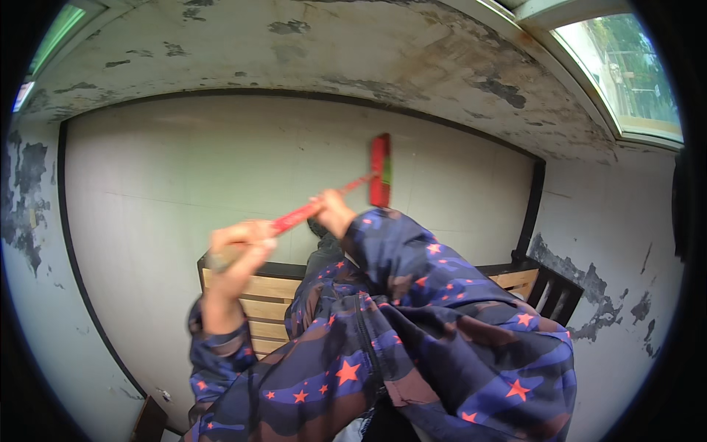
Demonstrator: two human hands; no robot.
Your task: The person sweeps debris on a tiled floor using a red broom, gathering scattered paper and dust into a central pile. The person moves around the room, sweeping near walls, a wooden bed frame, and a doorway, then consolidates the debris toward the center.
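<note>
A broom with a red handle [293, 219] slants across the view in front of me, from lower left to upper right. Around the handle's upper end, near a greyish tip, my left hand [243, 240] is closed. My right hand [333, 211] grips the same handle farther down, towards the head. The red broom head [380, 170], with some green bristles along its right side, appears against the pale floor [221, 154]; whether it touches the floor I cannot tell. Both hands and the broom are a little blurred.
Behind my legs stands a dark bed frame with pale wooden slats [270, 287]; its other part [516, 280] shows at right. Peeling walls [386, 50] with dark skirting [298, 94] bound the floor. A window [635, 83] is at upper right. A brown board-like object [148, 420] sits lower left.
</note>
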